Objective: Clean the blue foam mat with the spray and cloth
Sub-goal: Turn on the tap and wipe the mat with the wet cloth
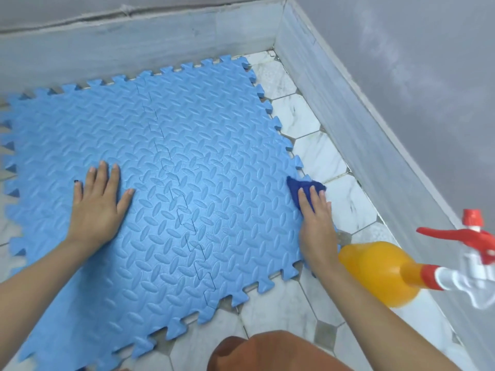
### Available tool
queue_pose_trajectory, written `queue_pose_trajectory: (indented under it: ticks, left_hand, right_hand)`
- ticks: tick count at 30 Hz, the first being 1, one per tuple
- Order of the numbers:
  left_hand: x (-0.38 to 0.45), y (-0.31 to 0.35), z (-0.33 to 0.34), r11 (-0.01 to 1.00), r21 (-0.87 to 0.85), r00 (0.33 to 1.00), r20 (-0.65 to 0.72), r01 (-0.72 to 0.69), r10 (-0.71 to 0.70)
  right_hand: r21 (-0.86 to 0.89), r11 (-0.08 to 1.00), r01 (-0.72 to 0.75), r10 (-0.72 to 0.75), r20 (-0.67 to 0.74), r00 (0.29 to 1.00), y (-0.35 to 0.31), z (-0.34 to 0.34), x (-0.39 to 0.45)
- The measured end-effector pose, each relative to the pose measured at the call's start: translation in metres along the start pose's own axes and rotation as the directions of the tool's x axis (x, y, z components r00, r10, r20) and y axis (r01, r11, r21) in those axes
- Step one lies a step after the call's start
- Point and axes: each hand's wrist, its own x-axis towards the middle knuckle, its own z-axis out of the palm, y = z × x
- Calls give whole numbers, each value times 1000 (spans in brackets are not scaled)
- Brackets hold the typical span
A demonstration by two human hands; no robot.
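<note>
The blue foam mat (171,135), made of interlocking textured tiles with toothed edges, lies flat on the tiled floor and fills most of the view. My left hand (96,204) rests palm down on the mat's left part, fingers spread, holding nothing. My right hand (317,223) presses a dark blue cloth (304,187) onto the mat's right edge; only the cloth's front part shows past the fingertips. The spray bottle (380,274), orange with a red and white trigger head, stands on the floor just right of my right wrist, apart from both hands.
White marble-look floor tiles (318,153) run along the mat's right and near sides. Grey skirting and walls (361,116) meet in a corner at the back right. A brown-clothed knee (267,354) shows at the bottom middle.
</note>
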Motion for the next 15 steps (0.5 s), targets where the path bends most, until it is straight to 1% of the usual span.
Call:
queue_pose_trajectory:
  ticks: [2,3,5,7,8,9,10,11,13,15]
  left_hand:
    - [-7,16,-3,999,-41,999,-37,-15,13]
    - [-12,26,-3,997,-54,998,-38,-61,59]
    - [-24,49,-2,975,-96,977,51,-201,206]
    - [-33,69,3,923,-94,906,178,-373,384]
    - [-36,76,7,899,-33,875,219,-437,433]
    - [-35,81,11,883,37,862,240,-467,446]
    - [-34,83,13,882,84,866,253,-463,431]
    - [-32,85,15,888,104,875,255,-448,412]
    - [-31,88,16,892,106,880,250,-439,403]
    - [-32,89,15,893,106,880,252,-438,402]
  right_hand:
    - [-2,987,158,-158,-15,987,-21,10,-28]
    - [-5,964,266,-266,-2,964,-31,14,-44]
    - [0,890,456,-456,53,889,-41,19,-65]
    - [24,822,569,-569,101,816,-39,16,-62]
    - [32,802,596,-595,119,795,-34,14,-55]
    - [29,795,606,-604,134,786,-27,12,-47]
    - [25,808,589,-586,145,797,-21,11,-37]
    - [29,841,540,-538,141,831,-17,10,-30]
    - [80,923,376,-383,105,918,-14,9,-20]
    - [102,968,231,-239,68,969,-15,6,-18]
